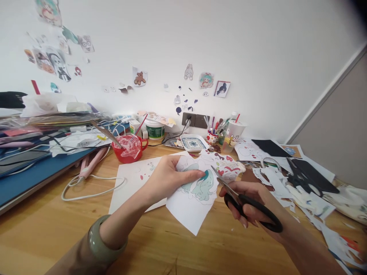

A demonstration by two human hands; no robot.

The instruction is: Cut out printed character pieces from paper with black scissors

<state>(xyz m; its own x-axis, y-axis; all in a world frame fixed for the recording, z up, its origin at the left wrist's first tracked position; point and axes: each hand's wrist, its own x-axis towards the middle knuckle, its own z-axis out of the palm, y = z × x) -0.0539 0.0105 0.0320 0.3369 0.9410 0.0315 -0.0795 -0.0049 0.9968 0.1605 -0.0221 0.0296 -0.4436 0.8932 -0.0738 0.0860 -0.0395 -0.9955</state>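
Observation:
My left hand (169, 179) pinches a white paper sheet (186, 214) printed with pale green, wavy hair-like shapes, its thumb lying across the top face. The sheet is held above the wooden table, with its right side cut to an uneven edge. In my right hand (252, 198) is a pair of black-handled scissors (235, 196), fingers through the loops. The blades point up and left, their tips at the sheet's upper right edge beside a darker green patch. Behind the sheet, another paper (226, 164) carries small red and green drawings. A blank white sheet (126, 187) lies underneath to the left.
A red mug (129, 151) with crumpled plastic and a pink corded tool (90, 164) are on the left. A square patterned dish (194, 143), a pen cup (212, 136) and a drink cup (233, 135) stand behind. Paper scraps and other black scissors (304, 177) cover the right side.

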